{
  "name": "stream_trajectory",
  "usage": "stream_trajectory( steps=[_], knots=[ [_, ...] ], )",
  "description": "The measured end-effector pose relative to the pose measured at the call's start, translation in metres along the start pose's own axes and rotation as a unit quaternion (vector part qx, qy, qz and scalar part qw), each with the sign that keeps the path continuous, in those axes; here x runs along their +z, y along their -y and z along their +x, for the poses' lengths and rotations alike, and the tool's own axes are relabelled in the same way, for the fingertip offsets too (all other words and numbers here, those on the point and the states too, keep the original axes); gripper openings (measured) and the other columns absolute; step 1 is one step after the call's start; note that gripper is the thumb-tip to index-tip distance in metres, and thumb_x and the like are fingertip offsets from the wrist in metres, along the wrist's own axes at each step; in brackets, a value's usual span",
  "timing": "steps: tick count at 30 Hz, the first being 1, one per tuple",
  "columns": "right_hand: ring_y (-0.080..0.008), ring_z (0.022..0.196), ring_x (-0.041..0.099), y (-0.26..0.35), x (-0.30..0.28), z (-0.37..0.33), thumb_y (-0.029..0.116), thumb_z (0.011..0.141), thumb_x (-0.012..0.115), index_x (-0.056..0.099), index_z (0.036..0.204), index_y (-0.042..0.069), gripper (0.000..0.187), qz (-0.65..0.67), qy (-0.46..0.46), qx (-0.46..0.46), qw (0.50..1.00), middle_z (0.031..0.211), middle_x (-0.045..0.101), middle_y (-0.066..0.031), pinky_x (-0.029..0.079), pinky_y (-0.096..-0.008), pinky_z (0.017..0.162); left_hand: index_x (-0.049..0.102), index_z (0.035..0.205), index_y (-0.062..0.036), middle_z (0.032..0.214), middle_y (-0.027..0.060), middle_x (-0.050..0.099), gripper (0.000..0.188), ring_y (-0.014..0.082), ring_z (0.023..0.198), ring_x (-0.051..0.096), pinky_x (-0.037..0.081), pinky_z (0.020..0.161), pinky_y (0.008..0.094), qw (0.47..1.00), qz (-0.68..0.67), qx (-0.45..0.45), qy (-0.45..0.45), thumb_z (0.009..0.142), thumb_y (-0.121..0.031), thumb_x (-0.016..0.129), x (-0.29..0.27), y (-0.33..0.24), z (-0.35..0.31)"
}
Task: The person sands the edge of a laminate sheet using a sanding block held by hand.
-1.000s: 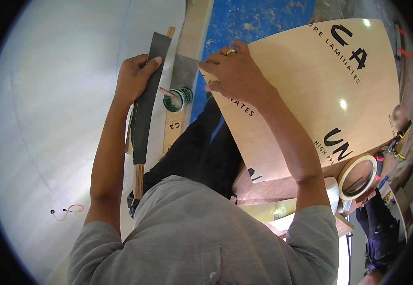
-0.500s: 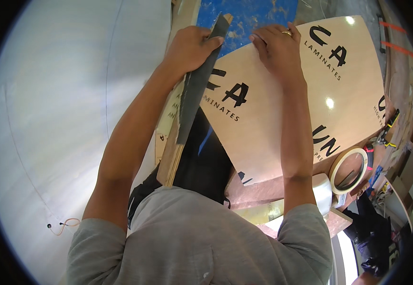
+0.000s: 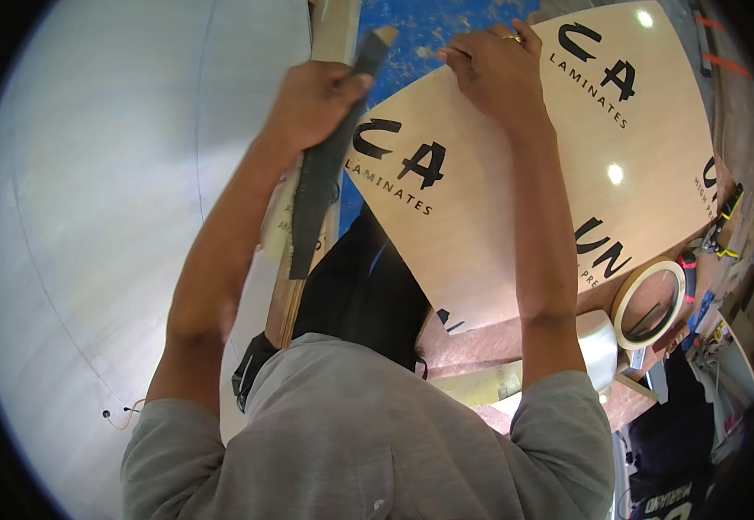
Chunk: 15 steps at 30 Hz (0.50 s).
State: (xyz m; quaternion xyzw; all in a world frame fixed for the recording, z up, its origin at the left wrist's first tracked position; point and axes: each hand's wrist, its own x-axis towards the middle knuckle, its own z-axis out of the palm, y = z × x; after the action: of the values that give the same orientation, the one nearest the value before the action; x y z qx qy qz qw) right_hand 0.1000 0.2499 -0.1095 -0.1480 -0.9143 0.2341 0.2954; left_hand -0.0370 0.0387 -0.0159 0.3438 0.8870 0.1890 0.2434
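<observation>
the dark grey strip [image 3: 312, 212] is held in the left hand [image 3: 312, 104], left of center, tilted with its upper end leaning right. it is pinched near the top between the left thumb and bent fingers; the hand is slightly blurred. a wooden piece [image 3: 285, 316] is seen along the strip, with its ends showing past it above and below. whether the two are joined cannot be told. a pale yellowish piece [image 3: 278, 224] with print is partly covered by the left forearm and strip.

the right hand [image 3: 498, 74] is placed over the upper left edge of the cream sheet [image 3: 472, 234], fingers curled, thumb close to the index finger; whether the edge is pinched cannot be told. a ring [image 3: 514, 37] is worn on that hand. the sheet is marked with black print and crossed by the right forearm.

a blue surface [image 3: 403, 69] is seen behind both hands. the left side is filled by a large white panel [image 3: 117, 191]. at right, a tape roll [image 3: 623, 303], a black-and-red tool [image 3: 689, 277] and a yellow-and-black tool [image 3: 725, 224] are seen near the sheet. another person [image 3: 671, 433] in dark clothing is partly visible at lower right.
</observation>
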Motion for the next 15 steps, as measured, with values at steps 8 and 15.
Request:
stream_trajectory(
  steps=[8, 15],
  knots=[
    [-0.0261, 0.112, 0.069, 0.002, 0.002, -0.012, 0.023, 0.096, 0.065, 0.082, 0.1, 0.019, 0.017, -0.043, 0.107, -0.037, 0.993, 0.101, 0.077, -0.0039, 0.027, -0.0534, 0.12, 0.064, 0.078, 0.0035, 0.06, 0.0111, 0.052, 0.049, 0.0156, 0.059, 0.049, 0.042, 0.058, 0.0335, 0.994, 0.091, 0.056, 0.015, 0.097, -0.041, 0.072, -0.012, 0.01, -0.083],
    [-0.0243, 0.144, 0.048, 0.094, 0.042, -0.05, 0.029, 0.091, 0.069, 0.08, 0.111, 0.016, 0.026, 0.033, 0.159, -0.189, 0.968, 0.143, 0.064, -0.0045, 0.02, -0.0529, 0.129, 0.072, 0.086, -0.001, 0.063, -0.0016, 0.059, 0.041, 0.0064, 0.056, 0.051, 0.04, 0.055, 0.0274, 0.992, -0.028, -0.117, -0.046, 0.098, -0.04, 0.071, -0.066, 0.033, -0.041]
  ],
)
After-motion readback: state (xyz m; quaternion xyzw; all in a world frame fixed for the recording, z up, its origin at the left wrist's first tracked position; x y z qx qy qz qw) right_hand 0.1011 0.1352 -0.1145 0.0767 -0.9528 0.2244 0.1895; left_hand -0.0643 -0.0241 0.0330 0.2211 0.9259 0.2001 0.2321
